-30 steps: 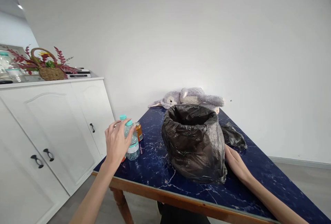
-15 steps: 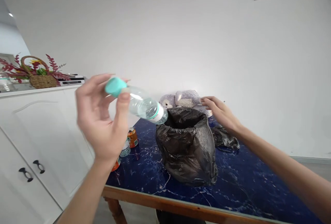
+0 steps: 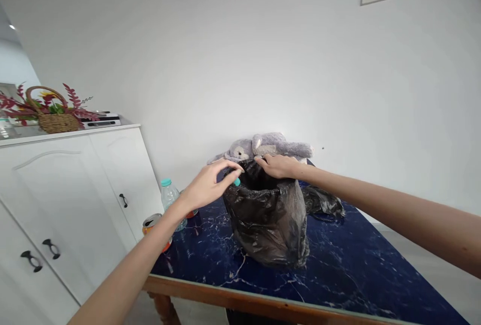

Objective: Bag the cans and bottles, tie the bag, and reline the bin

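Observation:
My left hand point(image 3: 213, 182) is at the left side of the black plastic bag's mouth, thumb and fingertips drawn together. A teal cap point(image 3: 236, 182) shows just under the thumb, at the top of a clear plastic bottle whose body is hidden inside the bag. My right hand point(image 3: 280, 166) rests on the far right part of the bag's rim, fingers bent over the edge. The black plastic bag point(image 3: 266, 225) stands upright on the table with its mouth open. Its inside is dark.
The blue marbled table point(image 3: 338, 260) has a wooden edge. At its left stand an orange can point(image 3: 152, 222), a teal-capped bottle point(image 3: 170, 195) and another partly hidden can. A grey plush toy point(image 3: 270, 144) lies behind the bag, a crumpled black bag point(image 3: 323, 202) to its right.
My left hand has moved right and down, carrying the bottle from above the table into the bag's mouth. My right hand has moved left onto the rim.

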### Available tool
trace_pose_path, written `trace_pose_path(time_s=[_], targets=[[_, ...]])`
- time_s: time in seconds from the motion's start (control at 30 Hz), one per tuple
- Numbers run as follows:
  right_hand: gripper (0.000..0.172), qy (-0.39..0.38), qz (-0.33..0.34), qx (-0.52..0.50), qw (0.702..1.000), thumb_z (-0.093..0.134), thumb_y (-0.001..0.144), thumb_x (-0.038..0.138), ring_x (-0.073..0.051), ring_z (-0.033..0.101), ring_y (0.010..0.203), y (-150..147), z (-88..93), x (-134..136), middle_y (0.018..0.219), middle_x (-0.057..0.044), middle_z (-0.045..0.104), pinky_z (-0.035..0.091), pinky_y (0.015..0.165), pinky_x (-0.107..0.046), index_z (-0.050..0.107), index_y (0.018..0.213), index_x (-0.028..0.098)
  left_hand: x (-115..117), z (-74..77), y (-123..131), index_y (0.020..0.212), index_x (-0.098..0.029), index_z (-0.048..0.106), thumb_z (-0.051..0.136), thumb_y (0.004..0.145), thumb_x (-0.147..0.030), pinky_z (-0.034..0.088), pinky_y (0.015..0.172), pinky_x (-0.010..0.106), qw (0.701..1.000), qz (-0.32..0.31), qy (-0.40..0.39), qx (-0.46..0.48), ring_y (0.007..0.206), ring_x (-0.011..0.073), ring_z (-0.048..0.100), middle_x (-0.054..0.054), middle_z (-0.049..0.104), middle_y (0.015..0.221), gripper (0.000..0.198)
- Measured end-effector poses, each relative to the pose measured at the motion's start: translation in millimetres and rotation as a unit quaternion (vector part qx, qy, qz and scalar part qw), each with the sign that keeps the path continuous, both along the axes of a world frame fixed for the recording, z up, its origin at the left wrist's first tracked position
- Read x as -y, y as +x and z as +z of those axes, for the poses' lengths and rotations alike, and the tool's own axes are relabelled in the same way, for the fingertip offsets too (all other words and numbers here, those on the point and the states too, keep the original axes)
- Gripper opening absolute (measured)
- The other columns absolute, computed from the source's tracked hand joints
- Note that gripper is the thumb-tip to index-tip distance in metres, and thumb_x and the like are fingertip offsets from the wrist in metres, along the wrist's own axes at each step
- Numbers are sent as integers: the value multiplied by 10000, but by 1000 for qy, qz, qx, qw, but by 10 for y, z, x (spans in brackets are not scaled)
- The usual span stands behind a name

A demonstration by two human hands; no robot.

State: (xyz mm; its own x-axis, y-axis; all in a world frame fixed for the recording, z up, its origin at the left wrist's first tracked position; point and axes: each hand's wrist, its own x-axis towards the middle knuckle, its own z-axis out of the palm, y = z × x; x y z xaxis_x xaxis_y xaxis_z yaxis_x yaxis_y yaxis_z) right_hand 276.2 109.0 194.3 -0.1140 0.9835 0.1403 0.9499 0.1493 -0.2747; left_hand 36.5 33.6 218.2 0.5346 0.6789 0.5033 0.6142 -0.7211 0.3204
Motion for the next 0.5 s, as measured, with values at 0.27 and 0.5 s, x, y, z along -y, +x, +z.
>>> trace_pose_path(time_s=[0.27, 0.5], targets=[[850, -1, 7, 13, 1000, 163, 1015, 773, -433, 605, 1328, 21, -26, -61, 1414, -218, 668, 387, 1112, -619, 575, 1476, 190, -418, -128, -1017, 1231, -171, 659, 486, 983, -441, 381, 1172, 533, 931, 288, 221, -44, 1310, 353, 568, 167, 687, 1322, 406], [857, 11, 13, 9, 1000, 168, 1007, 790, -428, 617, 1309, 24, -23, -50, 1406, -215, 671, 379, 1112, -620, 583, 1460, 193, -546, -449, -1667, 1472, -107, 517, 386, 1003, -498, 474, 996, 500, 874, 432, 21, -223, 1139, 407, 699, 212, 768, 1155, 624]])
